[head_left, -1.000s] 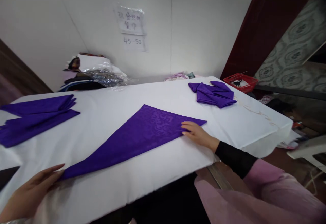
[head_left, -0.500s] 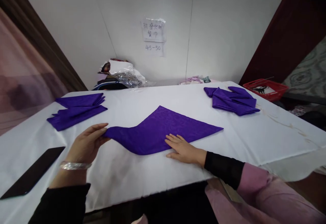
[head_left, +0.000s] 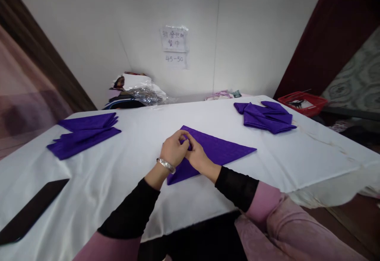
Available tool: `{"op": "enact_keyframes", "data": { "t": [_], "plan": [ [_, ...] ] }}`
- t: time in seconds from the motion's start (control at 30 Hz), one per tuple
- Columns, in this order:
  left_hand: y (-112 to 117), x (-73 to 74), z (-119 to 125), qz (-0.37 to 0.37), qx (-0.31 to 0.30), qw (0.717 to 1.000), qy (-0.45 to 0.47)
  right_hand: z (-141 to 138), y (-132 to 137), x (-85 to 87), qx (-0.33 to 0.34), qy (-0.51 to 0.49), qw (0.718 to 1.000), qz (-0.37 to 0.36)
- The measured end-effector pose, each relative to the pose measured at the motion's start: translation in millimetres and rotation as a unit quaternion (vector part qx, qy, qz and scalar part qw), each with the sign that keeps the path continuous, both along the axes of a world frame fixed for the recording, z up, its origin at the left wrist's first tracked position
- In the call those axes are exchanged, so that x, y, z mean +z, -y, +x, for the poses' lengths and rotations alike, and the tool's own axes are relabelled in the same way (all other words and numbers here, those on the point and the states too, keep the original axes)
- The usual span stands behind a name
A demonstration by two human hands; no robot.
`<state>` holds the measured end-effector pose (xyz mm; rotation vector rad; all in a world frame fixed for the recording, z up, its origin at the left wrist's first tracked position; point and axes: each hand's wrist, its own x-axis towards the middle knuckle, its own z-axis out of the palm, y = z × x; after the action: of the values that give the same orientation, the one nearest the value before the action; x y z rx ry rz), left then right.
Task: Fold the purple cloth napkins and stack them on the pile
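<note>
A purple napkin (head_left: 219, 148) lies folded on the white tablecloth (head_left: 136, 142) in front of me. My left hand (head_left: 174, 150), with a silver bracelet at the wrist, pinches the napkin's folded-over left corner at the top of the cloth. My right hand (head_left: 196, 156) rests against it on the napkin's middle, fingers closed on the same fold. Both hands meet over the napkin's left half, and the right point of the cloth stretches out flat to the right.
A stack of folded purple napkins (head_left: 84, 132) sits at the left, another pile (head_left: 265, 115) at the far right. A dark flat phone-like slab (head_left: 28, 213) lies near the left front edge. Plastic-wrapped bundles (head_left: 139, 91) and a red basket (head_left: 303, 102) stand behind the table.
My left hand carried the napkin's left corner up and over to the middle, folding the cloth. My right hand slid left to meet it. The view also shifted slightly.
</note>
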<state>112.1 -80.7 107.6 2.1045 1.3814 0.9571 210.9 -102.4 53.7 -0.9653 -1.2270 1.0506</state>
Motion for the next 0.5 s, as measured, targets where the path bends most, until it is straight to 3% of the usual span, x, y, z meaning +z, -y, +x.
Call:
{"op": "enact_keyframes", "data": {
  "t": [0.2, 0.3, 0.5],
  "plan": [
    [0.5, -27.2, 12.5, 0.062, -0.061, 0.995, 0.043, 22.7, -3.9, -7.1, -0.020, -0.169, 0.977, -0.131],
    [1.1, -49.0, 9.5, 0.142, -0.063, 0.988, -0.004, 39.7, -5.3, -14.6, -0.060, -0.223, 0.957, -0.176],
    [14.6, -94.8, 4.0, 0.248, -0.096, 0.954, -0.137, 72.8, 0.6, -26.7, -0.076, -0.257, 0.946, -0.185]
  ]
}}
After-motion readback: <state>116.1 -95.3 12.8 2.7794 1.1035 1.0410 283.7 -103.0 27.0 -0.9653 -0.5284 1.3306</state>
